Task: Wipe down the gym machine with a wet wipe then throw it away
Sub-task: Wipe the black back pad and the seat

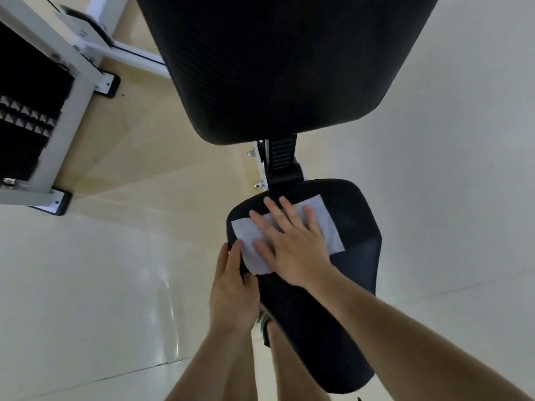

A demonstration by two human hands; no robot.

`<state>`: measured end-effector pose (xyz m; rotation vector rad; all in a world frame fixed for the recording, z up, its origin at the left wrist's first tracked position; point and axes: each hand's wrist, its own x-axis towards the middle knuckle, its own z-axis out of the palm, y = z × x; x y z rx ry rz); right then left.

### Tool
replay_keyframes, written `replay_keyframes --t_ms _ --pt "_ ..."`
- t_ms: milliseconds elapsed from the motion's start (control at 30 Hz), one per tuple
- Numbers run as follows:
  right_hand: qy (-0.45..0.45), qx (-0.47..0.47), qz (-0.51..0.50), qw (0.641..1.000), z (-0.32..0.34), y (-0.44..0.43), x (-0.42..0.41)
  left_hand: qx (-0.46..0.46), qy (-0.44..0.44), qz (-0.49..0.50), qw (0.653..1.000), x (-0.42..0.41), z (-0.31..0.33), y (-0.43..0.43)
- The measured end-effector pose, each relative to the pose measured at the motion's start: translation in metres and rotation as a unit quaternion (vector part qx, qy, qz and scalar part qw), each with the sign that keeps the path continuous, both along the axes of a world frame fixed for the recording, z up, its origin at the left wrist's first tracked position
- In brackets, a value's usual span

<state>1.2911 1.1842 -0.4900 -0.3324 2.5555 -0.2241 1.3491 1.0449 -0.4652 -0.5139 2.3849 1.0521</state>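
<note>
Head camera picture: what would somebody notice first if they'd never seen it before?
Probably the right hand, fingers spread flat, pressing a white wet wipe onto the black seat pad in the middle of the view. The left hand rests against the seat's left edge, just beside the wipe. Above them looms the big black back pad, with the machine's white frame at the far left.
</note>
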Motion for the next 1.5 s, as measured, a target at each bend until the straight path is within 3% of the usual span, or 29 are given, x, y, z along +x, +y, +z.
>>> replay_keyframes --t_ms 167,367,500,600,700,867,1001,1167,1368,1501 --pt "0.014 0.083 -0.17 0.982 0.004 0.082 0.013 -0.048 -0.031 -0.052 0.997 0.005 0.008 0.011" --pt "0.023 0.044 -0.068 0.996 0.043 0.03 0.141 -0.07 -0.03 -0.078 0.994 0.01 0.012 0.011" --pt "0.029 0.013 -0.016 0.999 0.031 0.012 0.12 -0.048 -0.001 -0.081 0.996 0.022 0.012 0.007" --pt "0.035 0.027 -0.056 0.997 0.007 -0.016 0.064 -0.009 0.04 -0.057 0.998 0.026 0.011 0.003" --pt "0.026 0.034 -0.063 0.997 0.013 -0.031 0.086 0.005 0.108 -0.056 0.993 0.033 0.023 -0.002" --pt "0.045 0.055 -0.084 0.994 0.051 0.021 0.189 -0.014 0.115 -0.188 0.975 0.057 0.029 0.01" --pt "0.034 0.056 -0.17 0.983 0.041 0.054 0.144 -0.024 0.099 -0.255 0.962 0.076 0.024 0.03" --pt "0.03 0.08 -0.28 0.956 0.004 0.079 0.037 -0.038 0.142 -0.192 0.97 0.074 0.011 0.027" --pt "0.009 0.004 -0.115 0.993 0.038 0.079 0.13 -0.075 0.147 -0.132 0.977 0.06 0.006 0.033" --pt "0.016 0.054 -0.132 0.99 0.012 0.101 0.066 -0.08 0.105 -0.059 0.989 0.045 -0.001 0.038"
